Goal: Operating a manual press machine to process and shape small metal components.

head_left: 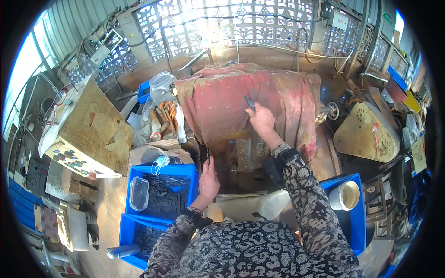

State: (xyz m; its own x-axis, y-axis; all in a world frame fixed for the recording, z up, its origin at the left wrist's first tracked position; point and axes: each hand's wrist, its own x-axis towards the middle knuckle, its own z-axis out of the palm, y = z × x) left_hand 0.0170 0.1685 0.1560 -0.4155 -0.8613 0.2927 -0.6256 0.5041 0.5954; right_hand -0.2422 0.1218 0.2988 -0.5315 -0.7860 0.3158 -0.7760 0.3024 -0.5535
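A cloth-covered machine (222,97) stands in front of me, its red, stained cloth draped over the top and sides. My right hand (263,121) is closed around a small dark piece (249,103), slim and elongated, held in front of the cloth. Lower and to the left, my left hand (209,180) is closed on a thin dark strip (208,152) that points upward beside the machine's opening. Just left of that hand sits a blue bin (194,172) of dark, flat pieces (162,197), with a clear plastic box (139,193) on them.
A second blue bin (124,231) nearer me holds similar pieces and a metal flask (123,251). At right, another blue bin (359,217) contains a cream bucket (344,195). Orange-brown gloves (164,119) lie left of the machine. A control cabinet (92,125) leans at far left.
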